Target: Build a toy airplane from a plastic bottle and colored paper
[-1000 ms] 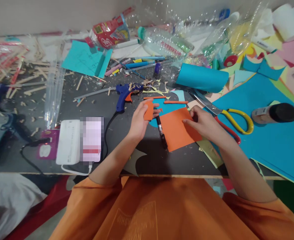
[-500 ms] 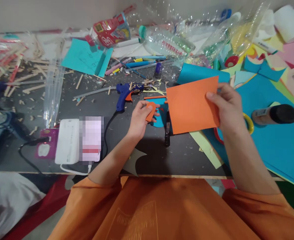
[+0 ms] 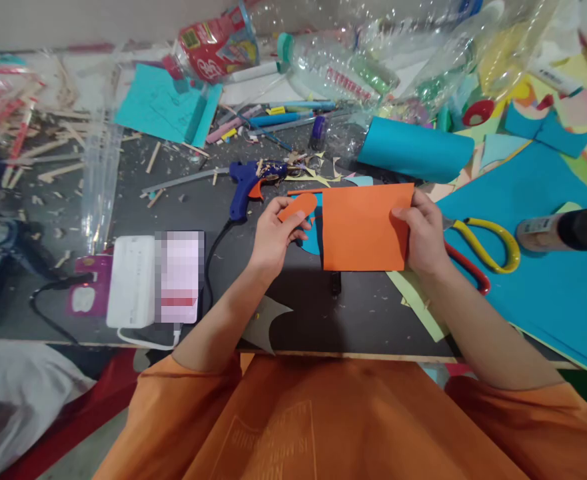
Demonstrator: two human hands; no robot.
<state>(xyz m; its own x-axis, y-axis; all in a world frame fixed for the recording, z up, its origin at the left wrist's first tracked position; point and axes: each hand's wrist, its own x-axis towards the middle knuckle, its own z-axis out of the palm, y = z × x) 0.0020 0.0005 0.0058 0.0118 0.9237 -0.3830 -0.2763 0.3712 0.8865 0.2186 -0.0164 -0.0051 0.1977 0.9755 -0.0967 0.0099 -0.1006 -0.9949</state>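
Between the fingers of my left hand [image 3: 276, 233] is a small orange paper cutout [image 3: 300, 205] with a rounded end. My right hand [image 3: 424, 233] pinches the right edge of a larger orange paper sheet [image 3: 360, 230], held up over the table in front of me. Behind and under these lies a blue paper piece [image 3: 309, 241], partly hidden. A dark pen [image 3: 336, 283] pokes out below the sheet. Scissors with yellow and red handles [image 3: 493, 250] lie just right of my right hand.
A blue glue gun [image 3: 247, 183] lies left of centre, its cord running toward me. A power bank [image 3: 132, 281] and a phone [image 3: 179, 277] sit at the left. Plastic bottles [image 3: 333, 73] crowd the back; a blue paper roll [image 3: 416, 148] and a black-capped bottle [image 3: 563, 230] are on the right.
My right hand has brought the orange sheet lower and slightly left, now level, uncovering the scissors. The cutout in my left hand has turned and shows more of its rounded end.
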